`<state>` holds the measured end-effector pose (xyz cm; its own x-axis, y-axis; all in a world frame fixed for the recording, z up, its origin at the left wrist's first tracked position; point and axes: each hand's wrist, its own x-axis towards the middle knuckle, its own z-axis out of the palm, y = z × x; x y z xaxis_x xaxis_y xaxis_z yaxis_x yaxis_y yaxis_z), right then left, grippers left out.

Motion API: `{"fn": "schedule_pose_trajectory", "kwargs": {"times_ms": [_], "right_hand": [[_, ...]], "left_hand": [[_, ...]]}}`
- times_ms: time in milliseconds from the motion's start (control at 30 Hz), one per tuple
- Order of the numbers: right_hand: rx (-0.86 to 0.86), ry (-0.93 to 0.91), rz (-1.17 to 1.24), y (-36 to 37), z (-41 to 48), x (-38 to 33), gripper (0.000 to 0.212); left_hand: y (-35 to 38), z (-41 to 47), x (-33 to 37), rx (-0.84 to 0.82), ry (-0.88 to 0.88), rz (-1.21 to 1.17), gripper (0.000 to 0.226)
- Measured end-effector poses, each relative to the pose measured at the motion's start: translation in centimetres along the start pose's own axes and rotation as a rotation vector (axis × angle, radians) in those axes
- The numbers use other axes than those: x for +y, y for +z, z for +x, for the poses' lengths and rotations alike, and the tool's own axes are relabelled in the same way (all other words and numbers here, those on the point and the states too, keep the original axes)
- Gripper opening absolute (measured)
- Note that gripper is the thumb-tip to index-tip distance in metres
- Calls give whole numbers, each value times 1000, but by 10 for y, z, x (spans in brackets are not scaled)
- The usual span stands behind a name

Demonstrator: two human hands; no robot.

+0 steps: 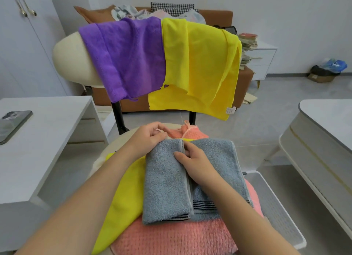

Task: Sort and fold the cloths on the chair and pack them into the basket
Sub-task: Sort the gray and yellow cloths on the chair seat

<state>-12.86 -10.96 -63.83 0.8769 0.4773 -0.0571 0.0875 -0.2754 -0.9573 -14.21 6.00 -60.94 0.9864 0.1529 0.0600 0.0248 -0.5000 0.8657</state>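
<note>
While the grey towel (165,178) lies on the seat of the chair (70,58), both of its long sides are folded in so that the two flaps meet along a seam down its middle. The left hand (150,134) sits at the towel's far left corner, fingers curled in, with thumb and fingertips pinching the corner of the left flap. The right hand (194,163) rests on the middle seam near the far end, with the thumb lying on the left flap and the fingers curled round the edge of the right flap, gripping it.

Under the towel a pink cloth (171,235) is spread over the seat, reaching its near edge and showing again at its far edge. A yellow cloth (123,193) lies along the seat's left edge, partly under the towel. Over the backrest hang a purple cloth (129,58) on the left and a second yellow cloth (198,64) on the right, their edges overlapping.

A white perforated basket (274,207) stands just beside the seat's right edge, low down. On the white table (47,131) to the left a phone (13,125) lies face down near its left edge.
</note>
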Motion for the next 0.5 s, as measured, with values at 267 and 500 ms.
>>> {"fn": "schedule_pose_trajectory", "kwargs": {"times_ms": [267, 500], "right_hand": [[68, -36, -45, -5, 8, 6, 71], [187, -294, -380, -4, -3, 3, 71]], "left_hand": [[20, -11, -13, 240, -92, 252, 24], [19, -63, -9, 278, -283, 22, 33]]}}
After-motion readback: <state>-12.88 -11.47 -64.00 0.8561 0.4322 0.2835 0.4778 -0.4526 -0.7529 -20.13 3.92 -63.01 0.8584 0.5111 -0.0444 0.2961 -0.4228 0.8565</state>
